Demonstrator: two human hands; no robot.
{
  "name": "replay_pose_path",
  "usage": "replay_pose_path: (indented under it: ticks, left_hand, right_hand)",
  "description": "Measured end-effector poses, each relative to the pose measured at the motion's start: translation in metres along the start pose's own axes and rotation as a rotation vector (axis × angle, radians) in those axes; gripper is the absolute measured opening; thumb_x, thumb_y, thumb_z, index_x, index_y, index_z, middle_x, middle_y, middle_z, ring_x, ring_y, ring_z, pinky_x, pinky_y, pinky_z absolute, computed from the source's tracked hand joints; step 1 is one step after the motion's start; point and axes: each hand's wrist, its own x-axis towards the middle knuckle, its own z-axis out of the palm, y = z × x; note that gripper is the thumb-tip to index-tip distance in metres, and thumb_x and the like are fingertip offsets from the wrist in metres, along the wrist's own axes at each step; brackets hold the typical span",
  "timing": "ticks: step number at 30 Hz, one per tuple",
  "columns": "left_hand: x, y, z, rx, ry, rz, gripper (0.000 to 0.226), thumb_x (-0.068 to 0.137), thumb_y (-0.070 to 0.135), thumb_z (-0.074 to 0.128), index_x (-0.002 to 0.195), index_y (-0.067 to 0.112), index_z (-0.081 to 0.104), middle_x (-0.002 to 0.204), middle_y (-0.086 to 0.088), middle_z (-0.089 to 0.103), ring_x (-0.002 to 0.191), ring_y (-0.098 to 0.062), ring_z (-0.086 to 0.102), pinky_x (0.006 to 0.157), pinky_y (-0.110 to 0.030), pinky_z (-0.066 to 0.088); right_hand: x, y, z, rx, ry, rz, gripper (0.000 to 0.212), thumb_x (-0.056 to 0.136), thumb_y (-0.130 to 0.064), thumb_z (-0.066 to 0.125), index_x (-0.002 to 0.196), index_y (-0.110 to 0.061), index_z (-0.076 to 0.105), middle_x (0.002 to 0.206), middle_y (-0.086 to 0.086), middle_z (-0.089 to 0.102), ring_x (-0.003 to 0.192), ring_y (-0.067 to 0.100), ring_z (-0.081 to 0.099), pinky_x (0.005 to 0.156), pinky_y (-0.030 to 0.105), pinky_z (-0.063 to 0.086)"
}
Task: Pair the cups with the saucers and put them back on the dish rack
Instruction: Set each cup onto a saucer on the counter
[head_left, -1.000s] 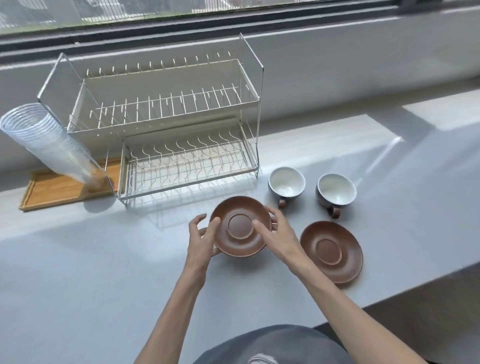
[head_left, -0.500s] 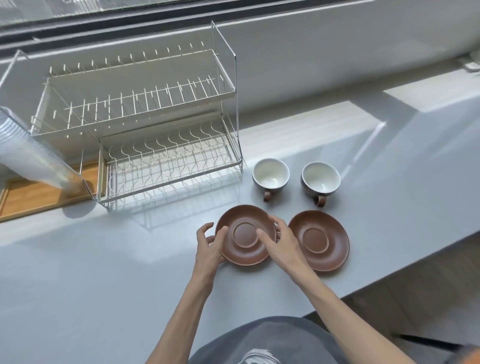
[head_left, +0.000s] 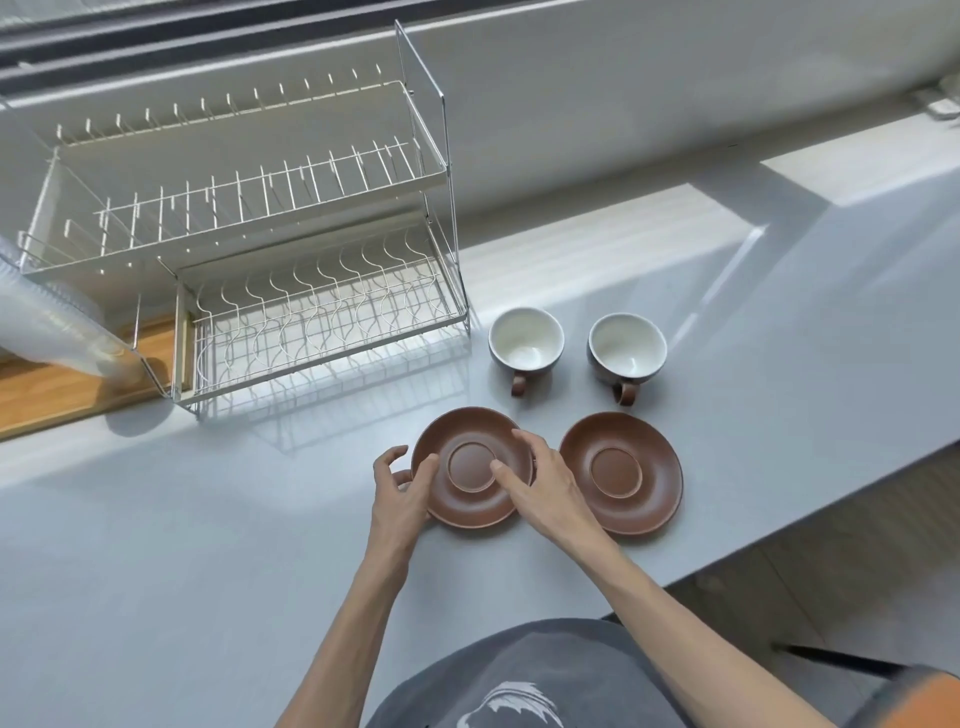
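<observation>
Two brown saucers lie side by side on the grey counter. The left saucer (head_left: 470, 441) rests flat, with my left hand (head_left: 402, 483) at its left rim and my right hand (head_left: 543, 480) over its right rim, thumb on the centre ring. The right saucer (head_left: 621, 470) lies untouched beside it. Behind them stand two upright cups, white inside with brown handles: the left cup (head_left: 525, 340) and the right cup (head_left: 627, 349). The two-tier wire dish rack (head_left: 322, 312) stands bare at the back left.
A stack of clear plastic cups (head_left: 47, 322) lies tilted on a wooden tray (head_left: 67, 384) left of the rack. The counter's front edge (head_left: 810, 525) runs diagonally at the right, with floor below. A window sill runs behind the rack.
The left saucer, tilted up in both hands a second ago, now lies flat on the counter next to the right saucer. Both hands still touch its rims.
</observation>
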Motion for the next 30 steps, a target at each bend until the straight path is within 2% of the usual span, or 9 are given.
replay_pose_path:
  ticks: [3,6,8,10,14,17,23,26,30]
  left_hand:
    - [0.0,0.002,0.001,0.015,0.016,0.008,0.047,0.093,0.045,0.062,0.133,0.034,0.04,0.123,-0.004,0.056,0.106,-0.019,0.063,0.081,-0.033,0.054]
    - [-0.001,0.005,0.003,0.08,0.014,0.015,0.053,0.092,0.05,0.061,0.137,0.032,0.041,0.119,0.0,0.057,0.101,-0.012,0.062,0.086,-0.037,0.054]
    - [-0.003,0.008,0.002,0.201,0.003,0.013,0.064,0.082,0.062,0.056,0.137,0.033,0.042,0.114,0.006,0.058,0.098,-0.012,0.063,0.092,-0.043,0.054]
    - [-0.002,0.013,-0.002,0.505,-0.027,0.028,0.07,0.077,0.072,0.046,0.138,0.037,0.041,0.125,0.005,0.06,0.109,-0.02,0.062,0.097,-0.045,0.05]
    - [0.003,0.032,-0.008,1.226,-0.063,0.136,0.065,0.09,0.07,0.036,0.145,0.036,0.038,0.136,0.001,0.057,0.121,-0.026,0.058,0.092,-0.038,0.045]
    - [0.005,0.055,0.002,1.441,-0.012,0.311,0.058,0.095,0.064,0.035,0.144,0.032,0.04,0.127,-0.001,0.059,0.114,-0.026,0.059,0.084,-0.037,0.047]
    - [0.006,0.104,0.07,1.475,0.048,0.695,0.049,0.098,0.055,0.038,0.138,0.028,0.046,0.122,0.0,0.061,0.109,-0.027,0.06,0.075,-0.037,0.044]
    - [0.01,0.114,0.109,1.324,0.014,0.829,0.047,0.097,0.049,0.043,0.138,0.026,0.047,0.128,-0.001,0.061,0.109,-0.029,0.06,0.076,-0.038,0.048]
    - [0.019,0.114,0.157,1.158,-0.049,0.877,0.058,0.097,0.051,0.044,0.15,0.028,0.036,0.147,-0.001,0.049,0.124,-0.026,0.055,0.086,-0.04,0.051]
  right_hand:
    - [0.002,-0.001,-0.003,-0.027,-0.023,0.01,0.063,0.093,-0.049,0.058,0.149,-0.031,0.036,0.15,0.008,0.042,0.14,0.021,0.039,0.111,0.034,0.031]
    - [0.004,-0.002,-0.007,-0.062,-0.059,0.023,0.062,0.093,-0.05,0.056,0.149,-0.031,0.035,0.149,0.009,0.043,0.139,0.022,0.041,0.11,0.034,0.032]
    - [0.006,-0.003,-0.013,-0.099,-0.107,0.039,0.062,0.093,-0.052,0.055,0.149,-0.032,0.035,0.149,0.007,0.043,0.137,0.022,0.043,0.107,0.034,0.034]
    - [0.009,-0.003,-0.022,-0.142,-0.152,0.05,0.062,0.092,-0.052,0.055,0.147,-0.031,0.038,0.146,0.006,0.047,0.135,0.021,0.047,0.108,0.035,0.038]
    - [0.014,-0.008,-0.052,-0.208,-0.218,0.067,0.056,0.091,-0.052,0.054,0.143,-0.032,0.046,0.139,0.0,0.056,0.131,0.017,0.051,0.103,0.033,0.042]
    - [0.016,-0.013,-0.078,-0.347,-0.201,0.017,0.056,0.094,-0.051,0.051,0.145,-0.029,0.044,0.137,0.002,0.058,0.13,0.02,0.051,0.103,0.034,0.041]
    - [0.018,-0.02,-0.138,-0.76,0.137,-0.025,0.049,0.098,-0.045,0.043,0.141,-0.023,0.043,0.133,0.007,0.056,0.12,0.03,0.057,0.091,0.041,0.047]
    - [0.024,-0.014,-0.158,-0.768,0.331,-0.057,0.051,0.099,-0.044,0.046,0.144,-0.021,0.039,0.134,0.008,0.054,0.117,0.031,0.056,0.085,0.042,0.048]
    - [0.04,-0.001,-0.171,-0.672,0.47,-0.069,0.061,0.098,-0.044,0.049,0.151,-0.021,0.032,0.153,0.01,0.038,0.127,0.032,0.05,0.094,0.044,0.047]
